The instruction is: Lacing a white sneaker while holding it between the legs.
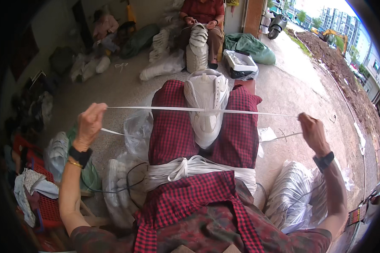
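White shoe (206,96) sits between the left hand (90,124) and right hand (313,131), both closed, apparently pinching a taut lace (156,108).

Flat white lace (164,109) partly hidden by fingers; red-shirted co-worker (203,10) cut by top edge.
Left grip (90,120) and right grip (314,133) cover the pinched bits. White low-top shoe (209,95): underside hidden, lace crossing too small to read. Pink-clad seated person (105,27) blurred, dim. Wearer's dark patterned shirt (223,211) cropped at lower edge.
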Demonstrator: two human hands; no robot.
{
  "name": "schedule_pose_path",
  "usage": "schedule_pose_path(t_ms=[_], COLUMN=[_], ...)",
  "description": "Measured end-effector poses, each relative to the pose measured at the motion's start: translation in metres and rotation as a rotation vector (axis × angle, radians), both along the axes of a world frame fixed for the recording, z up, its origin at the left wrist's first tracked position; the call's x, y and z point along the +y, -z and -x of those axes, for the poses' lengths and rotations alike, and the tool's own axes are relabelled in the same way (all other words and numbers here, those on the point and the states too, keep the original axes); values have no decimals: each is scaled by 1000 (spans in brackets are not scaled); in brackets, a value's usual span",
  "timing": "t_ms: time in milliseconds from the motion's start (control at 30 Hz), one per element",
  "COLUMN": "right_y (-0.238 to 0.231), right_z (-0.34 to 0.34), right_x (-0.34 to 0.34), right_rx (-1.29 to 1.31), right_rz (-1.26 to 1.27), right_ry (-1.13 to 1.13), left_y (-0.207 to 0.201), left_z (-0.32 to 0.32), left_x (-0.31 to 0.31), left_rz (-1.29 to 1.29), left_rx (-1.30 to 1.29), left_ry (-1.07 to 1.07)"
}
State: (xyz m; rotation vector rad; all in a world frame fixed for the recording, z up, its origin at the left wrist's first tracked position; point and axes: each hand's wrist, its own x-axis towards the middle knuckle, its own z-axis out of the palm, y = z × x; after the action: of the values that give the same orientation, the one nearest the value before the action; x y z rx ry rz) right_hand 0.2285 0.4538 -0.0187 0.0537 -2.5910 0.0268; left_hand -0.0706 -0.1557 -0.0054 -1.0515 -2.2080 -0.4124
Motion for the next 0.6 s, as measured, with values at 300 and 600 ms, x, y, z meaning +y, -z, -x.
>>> schedule_pose_path(t_ms=[300, 600], right_y=[-68, -37], right_z=[-241, -425], right_x=[162, 190], right_rx=[239, -294], right_rz=[-289, -887], right_ry=[719, 1653], left_y=[-59, -158], left_z=[12, -14], left_x=[-237, -354], left_rz=[-82, 20], left_rx=[170, 427], left_ry=[-487, -711])
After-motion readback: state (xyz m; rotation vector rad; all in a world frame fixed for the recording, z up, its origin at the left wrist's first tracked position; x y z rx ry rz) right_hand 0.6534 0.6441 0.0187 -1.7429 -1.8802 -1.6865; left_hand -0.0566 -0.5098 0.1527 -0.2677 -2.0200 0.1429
